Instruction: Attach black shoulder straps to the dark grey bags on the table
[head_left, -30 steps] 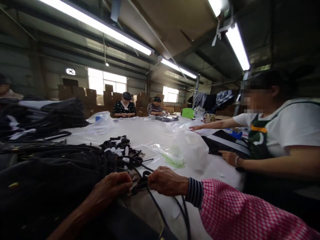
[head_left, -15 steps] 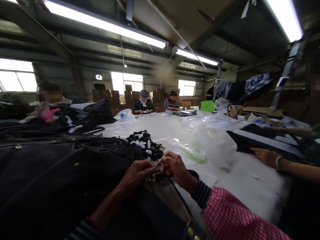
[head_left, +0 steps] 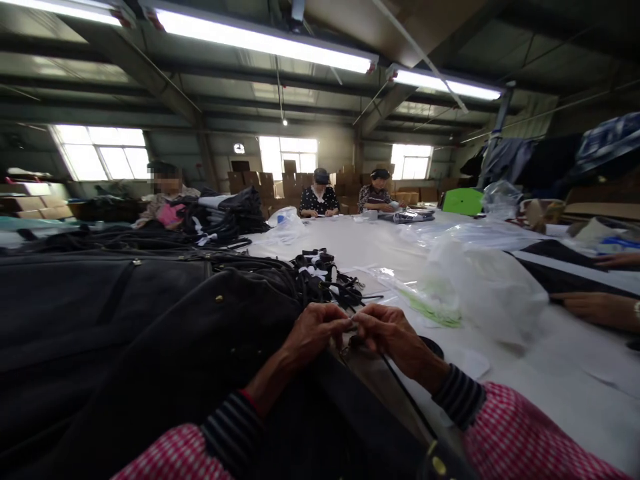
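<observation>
In the middle of the view my left hand (head_left: 320, 328) and my right hand (head_left: 393, 333) meet fingertip to fingertip. Both are closed in a pinch on something small and pale that I cannot make out. A small metal fitting (head_left: 345, 351) hangs just under the fingers. From below my right hand a thin black strap (head_left: 407, 393) runs down toward the front. Dark cloth bags (head_left: 210, 353) with brass-coloured studs lie under and left of my hands. Beyond the fingertips sits a heap of black straps with white tags (head_left: 323, 270).
Clear plastic bags (head_left: 493, 287) and a green item (head_left: 435, 310) lie on the white table (head_left: 345, 237). At the right, a co-worker's hands touch dark cloth with a pale strip (head_left: 575, 267). Several people sit across the table. More black bags (head_left: 230, 213) are piled at the left.
The view has swung left, so most things sit farther right in the picture. My hands stay together at the fingertips, with the left wrist's checked sleeve now showing.
</observation>
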A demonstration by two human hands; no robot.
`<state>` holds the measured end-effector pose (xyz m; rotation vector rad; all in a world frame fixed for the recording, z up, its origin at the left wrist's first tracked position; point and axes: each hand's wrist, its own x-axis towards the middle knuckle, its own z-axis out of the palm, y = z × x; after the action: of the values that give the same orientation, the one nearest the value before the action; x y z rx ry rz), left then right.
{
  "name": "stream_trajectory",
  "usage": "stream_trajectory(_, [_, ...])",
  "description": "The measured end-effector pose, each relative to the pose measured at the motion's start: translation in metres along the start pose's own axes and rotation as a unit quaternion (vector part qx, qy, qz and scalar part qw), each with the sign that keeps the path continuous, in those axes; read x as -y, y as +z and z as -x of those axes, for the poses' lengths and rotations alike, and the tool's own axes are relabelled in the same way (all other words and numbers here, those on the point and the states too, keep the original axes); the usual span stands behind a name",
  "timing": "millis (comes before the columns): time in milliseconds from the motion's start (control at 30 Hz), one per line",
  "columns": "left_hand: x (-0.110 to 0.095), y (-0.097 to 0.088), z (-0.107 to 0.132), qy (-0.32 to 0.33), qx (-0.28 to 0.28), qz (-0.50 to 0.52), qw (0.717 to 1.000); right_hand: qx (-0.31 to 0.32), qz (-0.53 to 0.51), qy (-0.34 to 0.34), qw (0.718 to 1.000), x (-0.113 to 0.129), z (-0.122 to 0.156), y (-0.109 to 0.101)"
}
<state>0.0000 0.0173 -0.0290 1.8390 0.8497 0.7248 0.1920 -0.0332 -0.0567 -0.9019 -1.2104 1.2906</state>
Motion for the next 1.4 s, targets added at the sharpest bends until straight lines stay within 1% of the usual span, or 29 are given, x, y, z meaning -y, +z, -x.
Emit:
stream_trajectory(167, [-0.001,-0.001,0.002,0.011,-0.004,-0.021,1.000,-0.004,-0.024,0.014,1.000,0.000,0.000,-0.002])
stream_trajectory(567, [-0.008,0.002,0.004,0.019,-0.012,-0.116,0.993,-0.025,0.015,0.040,0.999,-0.004,0.002,0.001])
stream_trajectory(833, [-0.010,0.004,0.005,0.020,-0.007,-0.183,0.983,0.017,0.055,0.060,0.997,-0.006,0.002,-0.005])
stream_trajectory(933, [-0.011,0.006,0.005,0.027,-0.016,-0.221,0.975,0.008,0.060,0.057,0.997,-0.008,0.000,-0.004])
stream_trajectory(1000, [-0.011,0.009,0.004,0.031,-0.032,-0.248,0.968,-0.002,0.053,0.057,0.997,-0.009,-0.001,-0.003])
stream_trajectory(1100, [-0.012,0.011,0.004,0.037,-0.048,-0.273,0.960,-0.022,0.047,0.069,0.996,-0.008,-0.002,0.001])
stream_trajectory(1200, [-0.012,0.010,0.005,0.037,-0.044,-0.281,0.958,-0.028,0.054,0.084,0.995,-0.007,-0.002,0.007])
stream_trajectory(1400, [-0.009,0.002,0.004,0.049,-0.015,-0.239,0.970,-0.055,0.004,0.049,0.997,-0.009,-0.005,0.016])
